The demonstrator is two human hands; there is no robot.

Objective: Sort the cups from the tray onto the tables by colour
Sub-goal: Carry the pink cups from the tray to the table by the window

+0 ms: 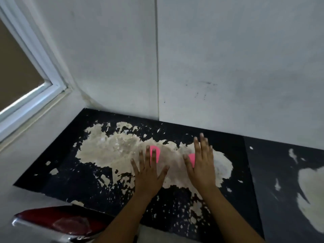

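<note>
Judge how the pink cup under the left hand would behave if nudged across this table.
The pink cup looks like thin, light plastic, so it would probably slide or tip easily. The black table has a peeled, patchy top that may snag it. The left hand hides most of it.

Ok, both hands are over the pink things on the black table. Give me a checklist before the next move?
1. Left hand free: ok, fingers straight, holding nothing.
2. Right hand free: ok, fingers straight.
3. Two pink cups on the peeling black table: ok, both pink.
4. Cups upright: cannot tell, hands cover most of each.
5. Hands clear of cups: cannot tell.
6. Tray at lower left, more cups to fetch: cannot tell, mostly out of frame.
</note>
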